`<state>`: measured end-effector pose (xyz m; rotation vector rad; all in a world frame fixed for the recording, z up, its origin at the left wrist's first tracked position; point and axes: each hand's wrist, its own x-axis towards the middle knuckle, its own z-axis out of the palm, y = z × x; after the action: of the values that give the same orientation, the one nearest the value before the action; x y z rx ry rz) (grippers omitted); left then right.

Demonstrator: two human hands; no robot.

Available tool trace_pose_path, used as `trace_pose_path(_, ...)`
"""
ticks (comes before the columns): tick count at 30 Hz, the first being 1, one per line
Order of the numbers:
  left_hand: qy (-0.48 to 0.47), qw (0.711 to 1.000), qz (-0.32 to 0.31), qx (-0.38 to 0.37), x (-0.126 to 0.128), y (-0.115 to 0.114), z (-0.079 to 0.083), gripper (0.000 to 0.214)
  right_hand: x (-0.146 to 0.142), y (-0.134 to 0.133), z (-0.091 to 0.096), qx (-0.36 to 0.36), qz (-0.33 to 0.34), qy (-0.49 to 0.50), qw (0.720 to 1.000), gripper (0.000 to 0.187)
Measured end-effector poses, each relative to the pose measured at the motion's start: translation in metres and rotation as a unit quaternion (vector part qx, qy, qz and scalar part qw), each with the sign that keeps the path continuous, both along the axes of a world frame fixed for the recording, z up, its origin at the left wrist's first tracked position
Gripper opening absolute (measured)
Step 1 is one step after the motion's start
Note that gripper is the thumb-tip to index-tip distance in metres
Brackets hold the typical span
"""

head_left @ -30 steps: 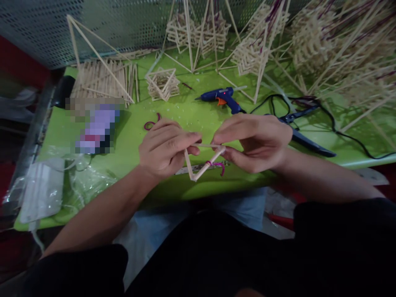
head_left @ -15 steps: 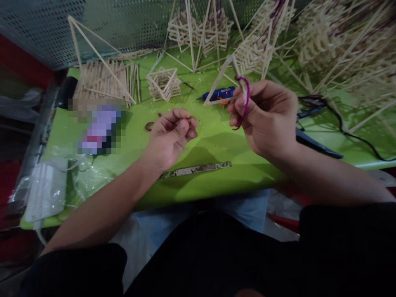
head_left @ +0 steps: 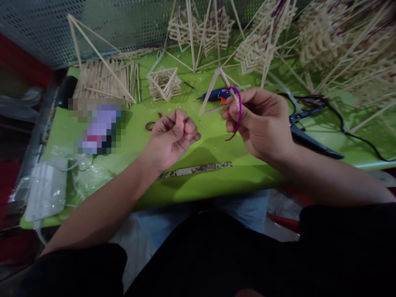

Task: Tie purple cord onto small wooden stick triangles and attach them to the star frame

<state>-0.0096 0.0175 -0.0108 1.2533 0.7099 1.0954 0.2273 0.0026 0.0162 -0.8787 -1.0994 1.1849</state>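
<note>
My right hand is closed on a small triangle of wooden sticks, its peak pointing up and away from me. A purple cord loops around one of its sticks, and the loose end hangs by my fingers. My left hand is curled with thumb and fingers together, held apart from the triangle; whatever may be in it cannot be made out. Just behind the triangle lies a blue glue gun. A curl of dark purple cord lies on the table beside my left hand.
Scissors with dark handles lie right of my right wrist, near a black cable. A stained flat strip lies near the front edge. Lattice stick stacks and a stick panel stand behind; a white power strip sits left.
My right hand has moved slightly left and down, bringing the triangle and purple cord lower. The fingers of my left hand have curled in more tightly.
</note>
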Motion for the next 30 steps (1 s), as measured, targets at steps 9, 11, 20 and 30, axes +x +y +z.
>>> trace_pose_path(9,-0.031,0.997,-0.071,-0.028,0.003,-0.001,0.01,0.081,0.001,0.003,0.002,-0.016,0.033,0.039,0.999,0.041)
trace_pose_path(11,-0.005,0.998,-0.06,-0.002,0.002,-0.001,0.011,0.077,0.002,0.006,0.001,-0.029,0.046,0.044,0.998,0.042)
trace_pose_path(20,0.061,0.988,0.049,0.133,0.002,0.003,-0.01,0.062,0.01,0.016,-0.002,-0.079,0.134,0.092,0.983,0.04)
trace_pose_path(30,0.276,0.821,0.103,0.489,0.037,-0.03,-0.01,0.006,-0.01,0.012,-0.002,-0.098,0.115,0.178,0.972,0.044)
